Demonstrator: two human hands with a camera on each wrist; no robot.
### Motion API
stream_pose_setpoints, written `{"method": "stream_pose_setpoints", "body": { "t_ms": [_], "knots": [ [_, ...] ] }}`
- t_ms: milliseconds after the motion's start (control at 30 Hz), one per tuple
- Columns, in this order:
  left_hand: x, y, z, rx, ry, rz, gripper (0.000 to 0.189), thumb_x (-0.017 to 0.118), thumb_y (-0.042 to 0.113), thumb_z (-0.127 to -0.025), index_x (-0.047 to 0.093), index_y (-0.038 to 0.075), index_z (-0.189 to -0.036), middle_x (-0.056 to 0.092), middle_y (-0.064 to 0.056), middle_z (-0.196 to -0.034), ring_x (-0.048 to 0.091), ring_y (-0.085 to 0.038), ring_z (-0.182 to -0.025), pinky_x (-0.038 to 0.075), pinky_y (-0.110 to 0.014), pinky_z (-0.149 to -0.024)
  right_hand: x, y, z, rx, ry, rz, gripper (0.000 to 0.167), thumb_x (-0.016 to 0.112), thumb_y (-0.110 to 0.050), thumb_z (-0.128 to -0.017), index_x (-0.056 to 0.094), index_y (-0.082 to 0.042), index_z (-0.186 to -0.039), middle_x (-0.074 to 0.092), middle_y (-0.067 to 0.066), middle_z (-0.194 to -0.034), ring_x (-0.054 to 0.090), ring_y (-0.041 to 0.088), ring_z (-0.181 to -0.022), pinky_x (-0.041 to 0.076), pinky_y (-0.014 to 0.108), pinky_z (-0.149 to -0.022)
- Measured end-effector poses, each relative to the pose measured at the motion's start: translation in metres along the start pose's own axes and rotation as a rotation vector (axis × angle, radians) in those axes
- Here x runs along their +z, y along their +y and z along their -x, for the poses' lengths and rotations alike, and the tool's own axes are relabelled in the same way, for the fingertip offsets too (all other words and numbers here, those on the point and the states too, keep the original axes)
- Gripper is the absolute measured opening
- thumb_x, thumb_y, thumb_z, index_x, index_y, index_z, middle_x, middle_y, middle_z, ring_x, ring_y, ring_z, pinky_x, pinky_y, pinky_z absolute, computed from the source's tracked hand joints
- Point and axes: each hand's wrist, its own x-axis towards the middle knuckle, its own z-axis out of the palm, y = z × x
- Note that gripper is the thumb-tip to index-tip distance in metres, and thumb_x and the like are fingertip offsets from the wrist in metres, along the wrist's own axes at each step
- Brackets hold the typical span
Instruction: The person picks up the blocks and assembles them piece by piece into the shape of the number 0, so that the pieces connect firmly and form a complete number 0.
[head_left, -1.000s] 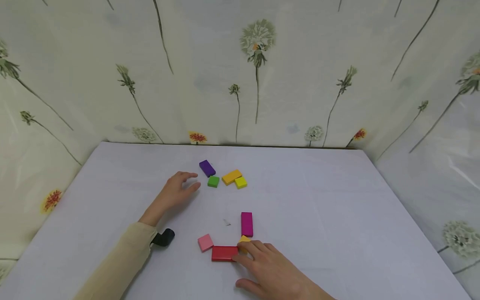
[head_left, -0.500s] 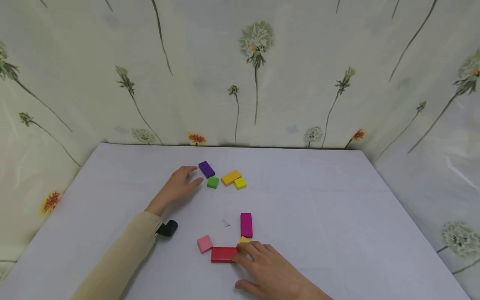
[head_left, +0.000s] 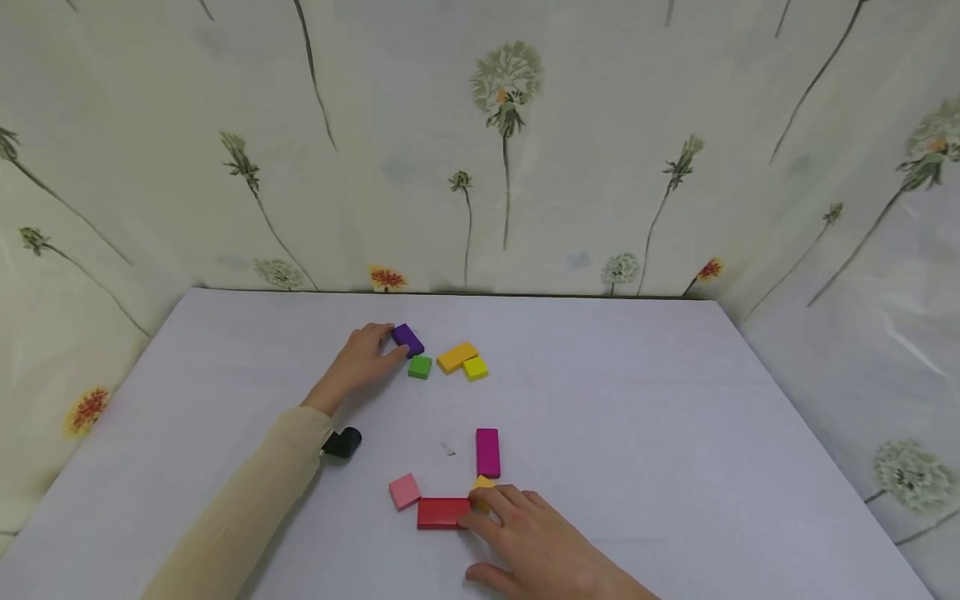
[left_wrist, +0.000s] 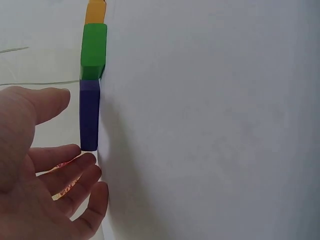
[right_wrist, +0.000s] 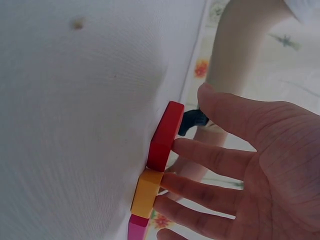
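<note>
My left hand (head_left: 365,360) reaches to a purple block (head_left: 409,339) at the back of the table. Its forefinger lies at the block's near end, and the thumb is spread apart from it in the left wrist view. A green block (left_wrist: 94,50) sits beside the purple one. At the front, my right hand (head_left: 536,537) rests its fingertips on a red block (head_left: 441,514) and an orange-yellow block (right_wrist: 146,192), thumb held away. The fingers partly cover the orange-yellow block in the head view. A magenta block (head_left: 487,452) stands just beyond it.
A pink block (head_left: 405,492) touches the red one's left corner. Right of the green block lie an orange block (head_left: 456,357) and a yellow block (head_left: 475,368). A white cloth covers the table (head_left: 637,433); a flowered curtain (head_left: 570,167) hangs behind.
My left hand has moved forward and right, from beside the purple block up to it, with the thumb now over its edge. The right hand has stayed on its blocks.
</note>
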Motion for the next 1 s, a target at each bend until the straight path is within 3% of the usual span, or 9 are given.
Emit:
{"method": "stream_pose_setpoints", "body": {
  "t_ms": [500,800,1000],
  "knots": [
    [0.0031,0.0074,-0.0070,-0.016,-0.004,-0.065,0.063,0.061,0.037,-0.096,0.044,-0.002,-0.143,0.046,-0.023,-0.141,0.038,-0.039,-0.130,0.032,-0.050,-0.108,0.0024,0.0010,0.0003,-0.033,0.036,0.029,0.050,0.056,-0.057,-0.093,0.061,-0.021,-0.127,0.051,-0.001,-0.128,0.050,0.016,-0.110,0.051,0.037,-0.085],
    [0.0036,0.0079,-0.0092,-0.013,0.022,-0.045,0.063,0.064,0.034,-0.095,0.044,-0.004,-0.142,0.046,-0.025,-0.138,0.040,-0.041,-0.128,0.033,-0.050,-0.108,0.0005,-0.0005,-0.0004,-0.002,0.003,0.021,0.052,0.057,-0.058,-0.092,0.060,-0.022,-0.129,0.051,-0.002,-0.128,0.050,0.016,-0.110,0.050,0.038,-0.087],
    [0.0047,0.0072,-0.0104,0.003,0.054,-0.028,0.065,0.067,0.030,-0.093,0.045,-0.007,-0.140,0.046,-0.025,-0.132,0.047,-0.037,-0.115,0.040,-0.048,-0.100,0.0010,-0.0005,-0.0001,-0.010,0.007,0.027,0.052,0.057,-0.058,-0.092,0.059,-0.022,-0.130,0.050,-0.002,-0.130,0.050,0.016,-0.110,0.050,0.038,-0.086]
  ]
}}
